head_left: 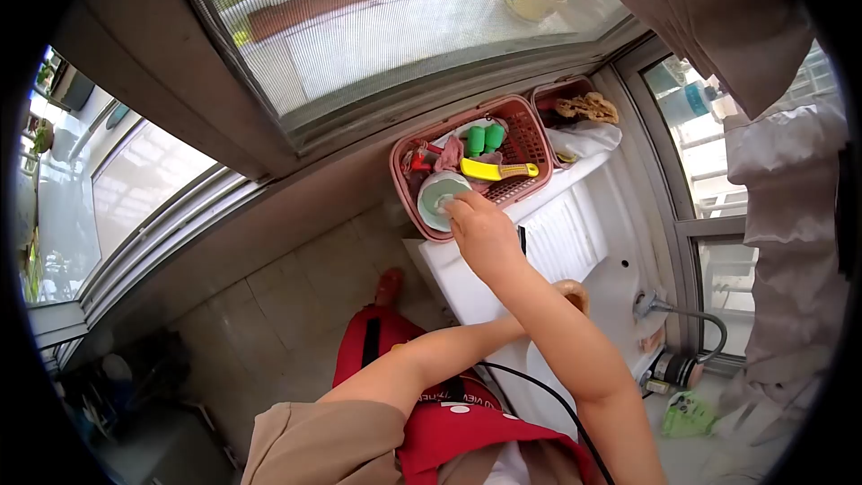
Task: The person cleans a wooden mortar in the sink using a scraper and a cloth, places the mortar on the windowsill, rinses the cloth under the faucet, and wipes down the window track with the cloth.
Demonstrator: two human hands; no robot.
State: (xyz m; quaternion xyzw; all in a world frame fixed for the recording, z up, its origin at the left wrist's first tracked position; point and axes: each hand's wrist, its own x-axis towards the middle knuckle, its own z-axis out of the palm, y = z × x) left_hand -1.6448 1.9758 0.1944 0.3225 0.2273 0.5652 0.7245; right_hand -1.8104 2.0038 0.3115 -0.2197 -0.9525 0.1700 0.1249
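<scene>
The right hand [485,229] has a narrow grip — fingertips closed on the middle of a pale round lid [435,189] at the near end of the pink basket [537,133], beside a yellow tool [498,170] and green bottles [485,138]. The step in hand seems to be handling the lid, which calls for steady fingers; the left hand's grip is hidden behind the right forearm [561,332] — I cannot tell its state.
</scene>
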